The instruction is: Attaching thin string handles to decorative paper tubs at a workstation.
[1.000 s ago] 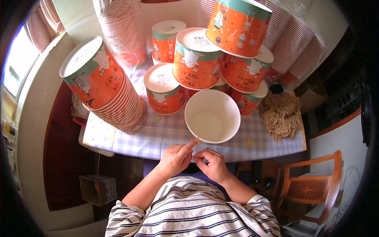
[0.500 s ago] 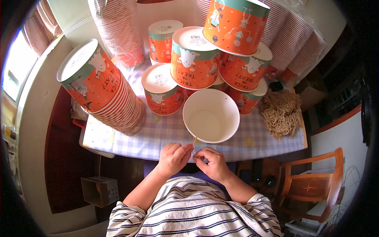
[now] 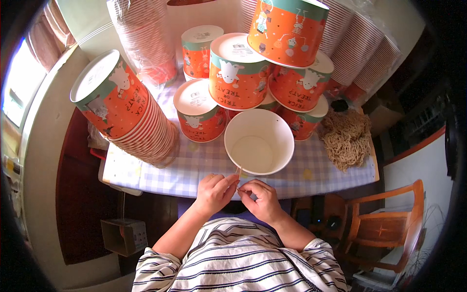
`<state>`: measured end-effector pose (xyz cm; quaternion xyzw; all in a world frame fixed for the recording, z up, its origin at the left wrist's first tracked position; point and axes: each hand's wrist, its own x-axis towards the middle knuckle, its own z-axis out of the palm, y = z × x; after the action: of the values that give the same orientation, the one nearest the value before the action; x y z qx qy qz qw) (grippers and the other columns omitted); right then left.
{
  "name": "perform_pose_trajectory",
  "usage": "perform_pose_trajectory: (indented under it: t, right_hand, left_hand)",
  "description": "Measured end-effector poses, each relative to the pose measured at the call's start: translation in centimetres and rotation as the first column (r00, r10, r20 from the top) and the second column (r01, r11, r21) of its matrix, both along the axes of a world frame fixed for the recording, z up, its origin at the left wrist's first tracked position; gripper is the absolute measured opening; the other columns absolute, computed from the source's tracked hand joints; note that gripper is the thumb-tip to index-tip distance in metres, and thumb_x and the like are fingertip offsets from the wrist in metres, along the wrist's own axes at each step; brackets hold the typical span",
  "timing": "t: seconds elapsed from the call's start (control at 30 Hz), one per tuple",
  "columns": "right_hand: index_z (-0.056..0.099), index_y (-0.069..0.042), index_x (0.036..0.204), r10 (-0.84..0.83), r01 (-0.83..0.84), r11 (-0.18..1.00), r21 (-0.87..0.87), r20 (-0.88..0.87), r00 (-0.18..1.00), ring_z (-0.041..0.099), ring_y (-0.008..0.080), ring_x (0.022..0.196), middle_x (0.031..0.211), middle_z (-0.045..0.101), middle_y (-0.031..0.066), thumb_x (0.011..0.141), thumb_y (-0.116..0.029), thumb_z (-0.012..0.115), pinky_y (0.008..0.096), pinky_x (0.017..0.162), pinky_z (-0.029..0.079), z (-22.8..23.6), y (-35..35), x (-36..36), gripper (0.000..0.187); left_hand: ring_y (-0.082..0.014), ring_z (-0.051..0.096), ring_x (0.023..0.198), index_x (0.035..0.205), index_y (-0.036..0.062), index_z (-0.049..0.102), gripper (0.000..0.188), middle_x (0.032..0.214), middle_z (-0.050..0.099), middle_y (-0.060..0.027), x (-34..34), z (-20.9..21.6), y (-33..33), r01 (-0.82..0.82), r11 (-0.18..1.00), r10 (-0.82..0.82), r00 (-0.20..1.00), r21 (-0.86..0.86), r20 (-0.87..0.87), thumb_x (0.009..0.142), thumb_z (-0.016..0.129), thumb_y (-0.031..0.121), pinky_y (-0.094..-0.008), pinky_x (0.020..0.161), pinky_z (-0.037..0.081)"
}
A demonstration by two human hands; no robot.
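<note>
An open paper bucket (image 3: pixel 259 146) with a white inside stands upright at the table's near edge. A thin beige cord (image 3: pixel 239 171) runs from its near rim down to my fingers. My left hand (image 3: pixel 214 193) is closed in a pinch on the cord, just below the rim. Close beside it, nearly touching, my right hand (image 3: pixel 260 198) pinches with thumb and forefinger at the cord's lower part. The fingertips mostly hide what lies between them. A small dark hole shows in the bucket's far wall.
Behind the bucket, upside-down orange buckets (image 3: pixel 238 80) are piled up. A tall leaning stack of nested buckets (image 3: pixel 131 114) stands left. A heap of beige cords (image 3: pixel 346 138) lies right on the checked tablecloth (image 3: pixel 194 163). Plastic-wrapped stacks (image 3: pixel 143 39) stand behind; a wooden chair (image 3: pixel 384 228) is at right.
Both hands stay close together at the bucket's near rim, with only slight finger movement. The view has shifted a little; nothing else has visibly moved.
</note>
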<state>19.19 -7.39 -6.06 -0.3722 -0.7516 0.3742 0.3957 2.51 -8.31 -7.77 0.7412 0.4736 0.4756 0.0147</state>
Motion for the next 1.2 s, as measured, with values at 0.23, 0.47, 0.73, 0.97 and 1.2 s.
perform_pose_trajectory:
  t: [0.23, 0.47, 0.73, 0.97, 1.2]
  right_hand:
    - [0.060, -0.003, 0.083, -0.126, 0.127, 0.990, 0.065, -0.030, 0.992, 0.062, 0.0254, 0.067, 0.077, 0.062, 0.0097, 0.072, 0.002, 0.067, 0.0336, 0.062, 0.049, -0.6, 0.1, -0.2, 0.014]
    - [0.061, -0.006, 0.088, -0.256, 0.231, 0.908, 0.348, 0.025, 0.966, 0.062, 0.0265, 0.071, 0.081, 0.063, 0.0084, 0.070, -0.001, 0.069, 0.0350, 0.064, 0.049, -1.3, 0.3, -1.1, 0.021]
    - [0.061, -0.004, 0.090, -0.260, 0.257, 0.902, 0.346, -0.039, 0.965, 0.062, 0.0292, 0.073, 0.084, 0.063, 0.0103, 0.074, -0.001, 0.066, 0.0357, 0.065, 0.050, -1.5, 0.5, -2.5, 0.018]
    - [0.062, -0.001, 0.092, -0.250, 0.238, 0.968, -0.080, -0.225, 0.942, 0.063, 0.0221, 0.066, 0.084, 0.064, 0.0122, 0.082, -0.003, 0.062, 0.0300, 0.059, 0.050, -1.6, 0.0, -3.3, 0.010]
    - [0.064, 0.000, 0.096, -0.246, 0.009, 0.891, -0.454, -0.466, 0.850, 0.057, 0.0093, 0.063, 0.084, 0.065, 0.0050, 0.088, -0.006, 0.059, 0.0235, 0.058, 0.047, -2.7, 0.1, -3.5, 0.011]
  left_hand:
    - [-0.0198, 0.049, 0.048, 0.086, 0.0094, 0.061, 0.025, 0.058, 0.049, -0.0019, 0.2, -0.8, -0.5, -0.063, 0.998, 0.064, 0.992, -0.012, 0.108, 0.065, 0.068, -0.002, -0.0318, 0.046, 0.039]
    - [-0.0117, 0.046, 0.049, 0.086, 0.0059, 0.061, 0.020, 0.061, 0.053, 0.0003, 0.7, -0.7, -1.2, -0.071, 0.989, 0.104, 0.958, -0.132, 0.266, 0.070, 0.068, -0.004, -0.0258, 0.046, 0.037]
    - [-0.0016, 0.042, 0.056, 0.090, 0.0011, 0.061, 0.008, 0.069, 0.055, 0.0035, 1.8, -0.4, -2.4, 0.523, 0.758, 0.324, 0.218, -0.391, 0.921, 0.086, 0.063, 0.007, -0.0167, 0.048, 0.032]
    - [-0.0037, 0.042, 0.052, 0.087, 0.0020, 0.061, 0.008, 0.068, 0.055, 0.0020, 1.7, -0.3, -2.3, 0.591, 0.697, 0.444, 0.091, -0.407, 0.891, 0.085, 0.063, 0.010, -0.0173, 0.047, 0.031]
    - [-0.0034, 0.043, 0.054, 0.083, 0.0026, 0.060, 0.010, 0.070, 0.059, -0.0007, 1.5, 0.5, -2.1, 0.593, 0.640, 0.492, 0.173, -0.489, 0.853, 0.085, 0.063, 0.012, -0.0164, 0.049, 0.031]
